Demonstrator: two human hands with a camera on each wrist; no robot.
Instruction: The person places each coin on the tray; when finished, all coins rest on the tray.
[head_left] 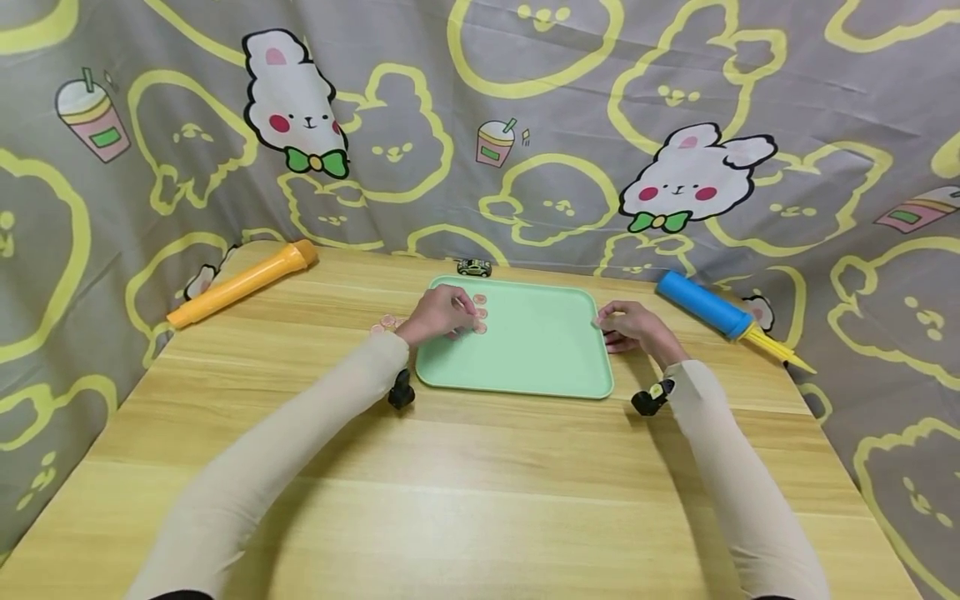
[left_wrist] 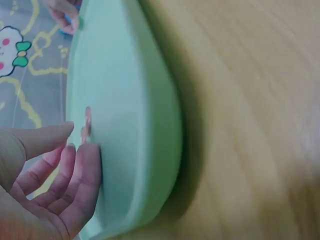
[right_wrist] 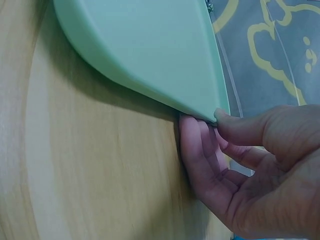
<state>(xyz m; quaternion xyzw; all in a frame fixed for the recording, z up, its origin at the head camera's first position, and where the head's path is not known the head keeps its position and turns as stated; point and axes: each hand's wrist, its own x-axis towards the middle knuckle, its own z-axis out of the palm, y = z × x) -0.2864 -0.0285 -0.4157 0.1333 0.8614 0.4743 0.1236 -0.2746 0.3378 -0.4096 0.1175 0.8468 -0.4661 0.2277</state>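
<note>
A pale green tray (head_left: pixel 540 342) lies on the wooden table. Three small pinkish round discs (head_left: pixel 480 299) form a short column near its left side. My left hand (head_left: pixel 444 312) is over the tray's left part, fingertips beside the nearest disc. In the left wrist view, a gap shows between the thumb and fingers of this hand (left_wrist: pixel 55 185), with some discs (left_wrist: pixel 88 120) just past the fingertips. At the tray's right edge, my right hand (head_left: pixel 628 325) grips the rim. The right wrist view shows the thumb on the rim (right_wrist: pixel 220 119) and the fingers curled against its outside.
More pinkish discs (head_left: pixel 387 321) lie left of the tray, partly hidden by the left hand. A toy car (head_left: pixel 474 267) stands behind the tray. An orange tube (head_left: pixel 243 285) lies at the back left, a blue pump with a yellow nozzle (head_left: pixel 705 304) at the back right. A patterned curtain (head_left: pixel 420 108) hangs behind.
</note>
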